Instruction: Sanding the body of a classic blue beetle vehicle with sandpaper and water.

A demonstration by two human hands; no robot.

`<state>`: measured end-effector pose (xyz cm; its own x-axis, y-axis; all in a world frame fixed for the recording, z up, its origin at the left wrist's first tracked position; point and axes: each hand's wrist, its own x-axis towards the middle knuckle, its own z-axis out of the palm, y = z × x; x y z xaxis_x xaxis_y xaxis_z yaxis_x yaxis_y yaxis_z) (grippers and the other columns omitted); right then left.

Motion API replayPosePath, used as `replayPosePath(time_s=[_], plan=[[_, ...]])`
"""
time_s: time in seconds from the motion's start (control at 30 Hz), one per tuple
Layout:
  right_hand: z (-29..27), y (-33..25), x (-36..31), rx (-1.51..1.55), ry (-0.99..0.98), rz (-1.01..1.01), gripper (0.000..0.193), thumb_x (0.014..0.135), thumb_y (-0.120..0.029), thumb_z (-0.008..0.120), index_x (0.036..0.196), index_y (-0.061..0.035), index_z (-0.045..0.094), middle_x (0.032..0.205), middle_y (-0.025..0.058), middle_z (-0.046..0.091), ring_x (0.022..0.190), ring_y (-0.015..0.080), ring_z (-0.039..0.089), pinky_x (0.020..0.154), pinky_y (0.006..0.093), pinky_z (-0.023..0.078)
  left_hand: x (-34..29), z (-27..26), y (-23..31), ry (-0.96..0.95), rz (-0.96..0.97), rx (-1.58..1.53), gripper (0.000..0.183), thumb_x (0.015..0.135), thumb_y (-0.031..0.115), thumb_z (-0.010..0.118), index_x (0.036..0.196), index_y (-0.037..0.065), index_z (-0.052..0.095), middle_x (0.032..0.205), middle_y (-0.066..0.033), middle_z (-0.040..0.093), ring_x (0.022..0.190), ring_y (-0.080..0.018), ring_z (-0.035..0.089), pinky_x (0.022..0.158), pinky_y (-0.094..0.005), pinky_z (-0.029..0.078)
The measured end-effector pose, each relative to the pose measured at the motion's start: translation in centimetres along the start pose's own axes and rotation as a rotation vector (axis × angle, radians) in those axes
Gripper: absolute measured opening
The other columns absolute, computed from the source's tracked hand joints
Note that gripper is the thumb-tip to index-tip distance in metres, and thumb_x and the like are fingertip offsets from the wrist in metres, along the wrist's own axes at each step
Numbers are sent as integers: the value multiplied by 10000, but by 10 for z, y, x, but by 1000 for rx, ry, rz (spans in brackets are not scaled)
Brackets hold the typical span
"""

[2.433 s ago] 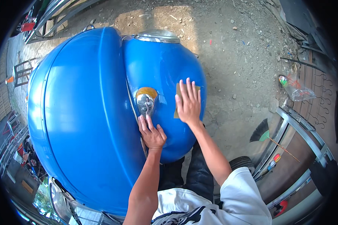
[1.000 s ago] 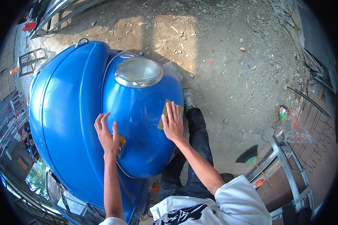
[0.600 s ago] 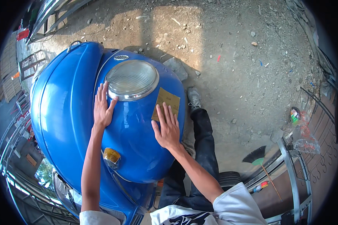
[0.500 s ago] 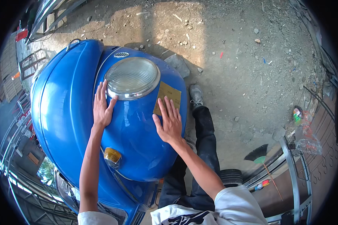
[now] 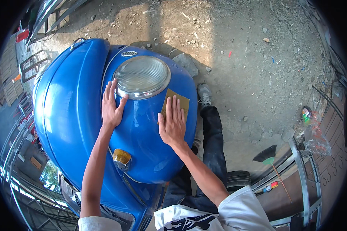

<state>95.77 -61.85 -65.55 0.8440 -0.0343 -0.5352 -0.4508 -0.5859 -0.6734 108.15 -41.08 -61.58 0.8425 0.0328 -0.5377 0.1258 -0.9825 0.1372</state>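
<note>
A rounded blue car fender (image 5: 146, 127) fills the middle of the view, carrying a big round headlight (image 5: 142, 75) with a chrome rim. My left hand (image 5: 112, 111) rests on the paintwork, thumb spread, its fingertips at the left edge of the rim. Stretched out flat, my right hand (image 5: 172, 126) presses on a tan sheet that looks like sandpaper (image 5: 184, 104), right of and below the headlight. The palm and fingers hide part of the sheet. Closer to me, an amber lamp (image 5: 122, 157) sits on the fender beside my left forearm.
The blue hood (image 5: 61, 96) curves away at left. Beyond the car, a grey rock (image 5: 186, 64) lies on gravelly ground. At right are a broom (image 5: 265, 154), a tyre (image 5: 238, 179), a metal frame (image 5: 302, 181) and plastic litter (image 5: 316, 134). My shoe (image 5: 204, 94) stands beside the fender.
The view has shifted slightly, so the car appears a little further right. My right hand and the sheet have slid a little toward me, and that hand's fingers are closer together.
</note>
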Motion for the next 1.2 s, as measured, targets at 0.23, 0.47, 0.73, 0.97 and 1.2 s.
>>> replayPosePath(time_s=[0.23, 0.47, 0.73, 0.97, 1.2], plan=[[0, 13, 87, 40, 43, 263, 539, 1070, -392, 245, 1529, -135, 363, 1577, 106, 365, 1472, 281, 310, 1186, 477, 249, 3, 3, 6, 20, 29, -23, 795, 915, 691, 427, 1566, 256, 291, 1596, -161, 305, 1480, -340, 277, 1203, -542, 236], [9, -11, 9, -5, 21, 153, 569, 1061, -389, 250, 1562, -121, 279, 1611, 112, 292, 1490, 291, 269, 1209, 456, 209, 1, 3, 0, 28, 44, 23, 776, 939, 654, 432, 1563, 212, 301, 1578, -183, 326, 1472, -349, 286, 1207, -515, 232], [0, 32, 97, 96, -22, 242, 573, 1050, -405, 270, 1516, -88, 369, 1575, 127, 359, 1468, 288, 308, 1211, 418, 215, 6, -1, 8, 34, 65, 19, 763, 944, 628, 452, 1561, 203, 307, 1574, -196, 327, 1470, -356, 287, 1201, -505, 244], [-4, 33, 67, 77, -89, 190, 579, 1053, -418, 279, 1538, -104, 331, 1597, 133, 314, 1482, 289, 279, 1220, 413, 211, -1, 1, -2, 16, 31, 51, 759, 945, 622, 456, 1561, 205, 301, 1571, -189, 334, 1467, -364, 291, 1196, -530, 245], [-2, 67, 100, 180, -143, 140, 536, 1050, -370, 332, 1530, -130, 361, 1584, 128, 344, 1461, 318, 319, 1211, 412, 235, 1, 2, 4, 8, 59, -9, 762, 940, 602, 488, 1557, 191, 310, 1569, -200, 332, 1465, -374, 294, 1191, -531, 245]])
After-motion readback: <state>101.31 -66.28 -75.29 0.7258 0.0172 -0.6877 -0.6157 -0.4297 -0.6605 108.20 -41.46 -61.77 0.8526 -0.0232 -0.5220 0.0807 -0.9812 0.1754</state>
